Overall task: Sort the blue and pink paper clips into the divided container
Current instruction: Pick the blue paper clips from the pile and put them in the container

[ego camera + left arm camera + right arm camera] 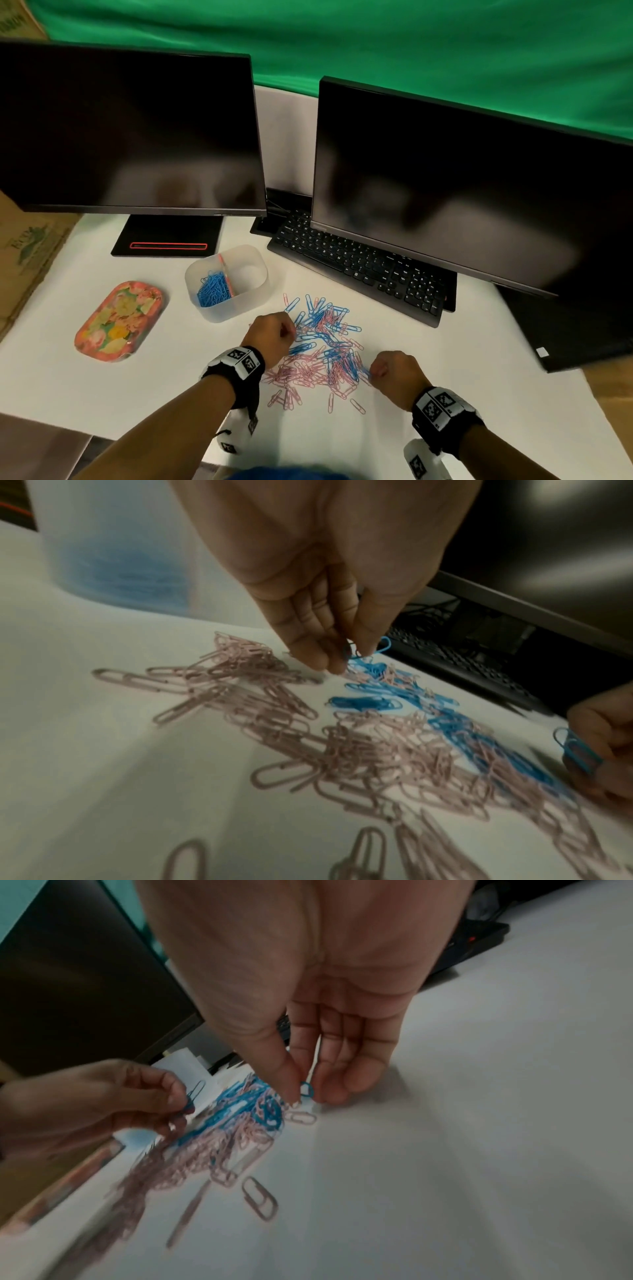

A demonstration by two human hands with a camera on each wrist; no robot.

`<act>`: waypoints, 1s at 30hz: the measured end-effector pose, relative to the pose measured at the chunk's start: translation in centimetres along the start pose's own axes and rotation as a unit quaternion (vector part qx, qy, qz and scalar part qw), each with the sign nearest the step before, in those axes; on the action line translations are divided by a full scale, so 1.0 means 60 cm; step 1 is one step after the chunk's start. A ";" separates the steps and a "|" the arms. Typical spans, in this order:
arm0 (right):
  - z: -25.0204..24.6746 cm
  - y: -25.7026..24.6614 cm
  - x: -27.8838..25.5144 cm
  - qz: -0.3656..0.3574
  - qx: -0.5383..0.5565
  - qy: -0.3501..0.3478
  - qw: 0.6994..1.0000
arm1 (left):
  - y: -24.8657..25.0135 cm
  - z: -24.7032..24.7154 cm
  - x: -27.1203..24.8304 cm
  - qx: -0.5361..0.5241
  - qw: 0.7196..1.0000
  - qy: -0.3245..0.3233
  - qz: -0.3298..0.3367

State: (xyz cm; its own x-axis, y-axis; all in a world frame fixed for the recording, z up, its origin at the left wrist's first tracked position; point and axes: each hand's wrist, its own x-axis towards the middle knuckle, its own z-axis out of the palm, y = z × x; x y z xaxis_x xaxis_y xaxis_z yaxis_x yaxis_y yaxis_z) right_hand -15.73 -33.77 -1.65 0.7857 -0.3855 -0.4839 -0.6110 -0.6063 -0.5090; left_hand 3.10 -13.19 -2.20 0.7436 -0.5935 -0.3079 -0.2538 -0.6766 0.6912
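Observation:
A mixed heap of blue and pink paper clips (323, 353) lies on the white table in front of me. The translucent divided container (226, 281) stands behind it to the left; its left compartment holds blue clips (213, 289), its right one looks bare. My left hand (274, 337) hovers at the heap's left edge and pinches blue clips (382, 646) between thumb and fingers. My right hand (394, 375) is at the heap's right edge and pinches a blue clip (306, 1089); the left wrist view shows blue clips (575, 749) held in it.
A flowered pink tray (120, 320) lies left of the container. Two dark monitors (130, 137) (472, 192) and a black keyboard (359, 267) stand behind the heap. A black laptop (565, 329) sits at the right. Cardboard (24, 253) borders the table's left side.

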 end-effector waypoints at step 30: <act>-0.048 -0.091 0.087 0.093 0.539 0.024 0.837 | -0.004 0.003 -0.009 0.067 0.995 -0.052 -0.046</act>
State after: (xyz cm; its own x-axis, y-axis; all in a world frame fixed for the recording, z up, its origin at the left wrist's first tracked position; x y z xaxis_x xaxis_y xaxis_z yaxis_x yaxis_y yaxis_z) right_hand -7.99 -34.45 0.65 0.6550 -0.4458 -0.6101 -0.4358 0.4367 -0.7870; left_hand 2.65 -12.78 -2.29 0.7015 -0.5637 -0.4362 -0.2734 -0.7780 0.5657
